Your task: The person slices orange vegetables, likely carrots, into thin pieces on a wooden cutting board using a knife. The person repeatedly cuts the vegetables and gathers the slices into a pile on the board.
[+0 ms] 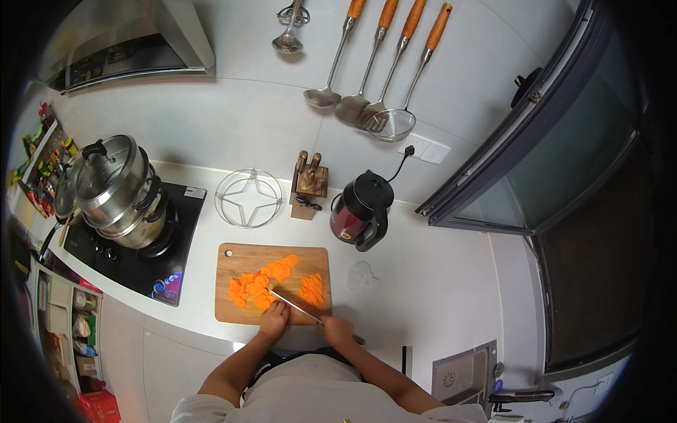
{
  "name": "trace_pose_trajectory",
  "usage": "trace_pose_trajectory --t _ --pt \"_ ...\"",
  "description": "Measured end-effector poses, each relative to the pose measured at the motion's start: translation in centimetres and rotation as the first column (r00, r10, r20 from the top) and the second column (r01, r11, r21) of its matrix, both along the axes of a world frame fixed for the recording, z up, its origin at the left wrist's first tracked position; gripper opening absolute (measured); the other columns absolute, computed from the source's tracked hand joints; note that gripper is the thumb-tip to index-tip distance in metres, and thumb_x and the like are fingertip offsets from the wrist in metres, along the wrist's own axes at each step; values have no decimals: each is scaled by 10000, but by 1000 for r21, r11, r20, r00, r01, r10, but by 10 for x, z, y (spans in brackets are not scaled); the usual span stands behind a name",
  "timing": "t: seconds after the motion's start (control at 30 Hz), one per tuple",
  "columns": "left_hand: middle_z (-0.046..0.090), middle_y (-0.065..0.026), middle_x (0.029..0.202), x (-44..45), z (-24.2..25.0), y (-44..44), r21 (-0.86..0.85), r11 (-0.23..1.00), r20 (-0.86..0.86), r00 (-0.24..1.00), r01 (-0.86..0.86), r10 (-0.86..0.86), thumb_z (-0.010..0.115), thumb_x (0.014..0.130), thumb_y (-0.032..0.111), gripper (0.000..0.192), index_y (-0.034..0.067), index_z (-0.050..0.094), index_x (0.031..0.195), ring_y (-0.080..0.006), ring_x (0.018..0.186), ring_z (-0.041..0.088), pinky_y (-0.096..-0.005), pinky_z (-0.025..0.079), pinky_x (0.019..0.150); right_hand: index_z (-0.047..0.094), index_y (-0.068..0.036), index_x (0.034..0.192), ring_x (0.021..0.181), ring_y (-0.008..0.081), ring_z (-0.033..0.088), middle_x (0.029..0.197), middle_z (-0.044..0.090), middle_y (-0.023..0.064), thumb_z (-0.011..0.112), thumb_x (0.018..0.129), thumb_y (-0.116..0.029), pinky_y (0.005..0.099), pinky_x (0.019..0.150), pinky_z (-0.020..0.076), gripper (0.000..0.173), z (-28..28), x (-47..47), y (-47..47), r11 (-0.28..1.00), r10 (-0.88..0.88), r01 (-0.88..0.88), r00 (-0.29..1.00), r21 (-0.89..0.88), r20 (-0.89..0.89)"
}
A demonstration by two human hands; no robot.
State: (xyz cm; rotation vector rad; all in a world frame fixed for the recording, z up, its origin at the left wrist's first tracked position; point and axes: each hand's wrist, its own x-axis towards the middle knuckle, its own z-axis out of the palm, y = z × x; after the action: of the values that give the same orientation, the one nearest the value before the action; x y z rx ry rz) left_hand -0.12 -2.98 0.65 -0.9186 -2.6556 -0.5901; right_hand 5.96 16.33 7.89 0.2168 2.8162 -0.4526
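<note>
A wooden cutting board (243, 312) lies on the white counter in front of me. Carrot slices (248, 285) spread over its left and middle part, and a small pile of carrot shreds (311, 290) sits towards its right side. My right hand (337, 332) grips a kitchen knife (296, 306), whose blade points up and left over the board, its tip by the slices. My left hand (274, 319) rests with bent fingers at the board's near edge, just left of the blade and against the lowest carrot slices; what lies under its fingertips is hidden.
Behind the board stand a round wire rack (248, 199), a wooden knife block (302, 211) and an electric kettle (362, 211). A stacked steamer pot (127, 206) is on the black cooktop (180, 238) at left. A sink (449, 370) lies at lower right; utensils (370, 100) hang on the wall.
</note>
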Motion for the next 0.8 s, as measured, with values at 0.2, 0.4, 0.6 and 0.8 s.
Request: trace_pose_trajectory --t 0.2,0.4,0.6,0.8 --pt "567 -61 1004 -1 -7 -3 -31 996 52 996 78 -76 542 739 122 243 45 616 957 -247 973 532 -330 506 742 646 -129 849 732 327 632 769 644 123 550 852 -311 459 622 487 206 2 -1 -4 992 -72 67 996 -109 -46" --pt "567 -86 1001 -5 1 -6 -31 987 12 988 157 -157 541 736 113 258 8 610 961 -259 981 532 -329 500 784 662 -136 821 685 324 628 722 641 113 560 849 -334 454 593 489 225 9 -2 2 999 -16 15 999 -31 -40" --pt "569 -87 987 -11 1 -13 -48 969 -51 968 242 -244 543 739 112 266 -2 611 970 -256 983 537 -321 509 774 661 -137 824 681 325 630 715 640 112 568 847 -326 459 591 491 213 9 2 1 1000 -23 23 999 -18 -22" --pt "570 -78 987 -20 1 -8 -78 969 -11 971 236 -238 546 743 116 243 11 611 952 -240 974 538 -310 530 702 660 -142 833 693 325 629 714 640 112 566 848 -322 456 596 490 204 9 0 -2 996 -81 79 995 -32 -58"
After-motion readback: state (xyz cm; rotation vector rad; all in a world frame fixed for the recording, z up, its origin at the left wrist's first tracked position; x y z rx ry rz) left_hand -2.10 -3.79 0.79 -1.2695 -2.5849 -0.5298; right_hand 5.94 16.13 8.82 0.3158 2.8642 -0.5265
